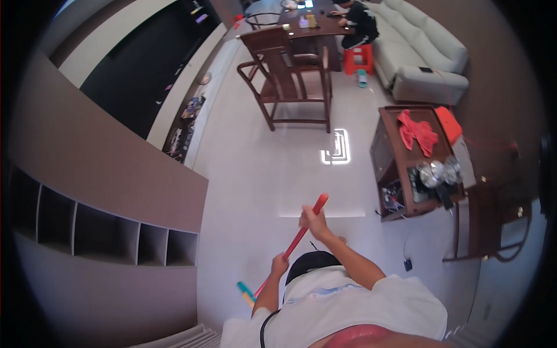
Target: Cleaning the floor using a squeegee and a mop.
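Observation:
Both of my hands grip a red broom handle point(300, 235), held at a slant from upper right to lower left. My right hand point(313, 220) is closed round it near its top end, and my left hand point(279, 264) is closed round it lower down. The broom head point(245, 290), teal with yellow bristles, shows on the pale floor point(238, 174) at my left, partly hidden by my left forearm.
Cubbies point(104, 235) line the left, below a television point(133, 64). A wooden chair point(284, 87) stands ahead by a table point(304, 29), where a person point(358, 23) sits. A sofa point(423, 58), a wooden cart point(387, 145) with a red cloth, and another chair point(481, 226) are right.

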`<state>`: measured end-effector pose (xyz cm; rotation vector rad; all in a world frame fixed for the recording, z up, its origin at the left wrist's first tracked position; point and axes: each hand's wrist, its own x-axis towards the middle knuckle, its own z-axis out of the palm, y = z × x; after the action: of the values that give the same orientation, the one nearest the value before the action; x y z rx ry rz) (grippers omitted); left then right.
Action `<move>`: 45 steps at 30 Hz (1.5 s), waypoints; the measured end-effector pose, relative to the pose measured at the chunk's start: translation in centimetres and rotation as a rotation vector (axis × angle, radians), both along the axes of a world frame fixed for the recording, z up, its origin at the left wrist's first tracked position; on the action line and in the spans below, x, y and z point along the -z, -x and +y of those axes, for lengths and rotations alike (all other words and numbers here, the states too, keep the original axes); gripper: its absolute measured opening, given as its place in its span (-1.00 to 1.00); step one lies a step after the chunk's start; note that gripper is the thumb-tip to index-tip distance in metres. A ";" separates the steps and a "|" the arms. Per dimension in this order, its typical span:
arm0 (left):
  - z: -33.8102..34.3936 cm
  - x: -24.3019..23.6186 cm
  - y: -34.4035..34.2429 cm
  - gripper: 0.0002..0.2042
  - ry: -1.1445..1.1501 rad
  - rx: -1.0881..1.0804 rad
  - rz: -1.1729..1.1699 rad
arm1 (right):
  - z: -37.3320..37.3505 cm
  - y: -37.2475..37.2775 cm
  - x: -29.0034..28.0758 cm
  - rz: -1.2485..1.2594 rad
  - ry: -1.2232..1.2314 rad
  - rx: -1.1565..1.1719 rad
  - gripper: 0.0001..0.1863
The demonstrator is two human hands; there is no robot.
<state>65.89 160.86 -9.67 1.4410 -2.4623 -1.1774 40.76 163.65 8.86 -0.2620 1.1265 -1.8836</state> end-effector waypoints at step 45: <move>-53.1 -6.1 11.5 -0.96 0.160 -0.175 0.281 | -54.2 8.3 -9.3 0.187 0.172 -0.487 -0.58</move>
<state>54.39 107.76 -3.60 1.3153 -2.1416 -1.0412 32.43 109.41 18.16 -0.7520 0.9169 -1.5387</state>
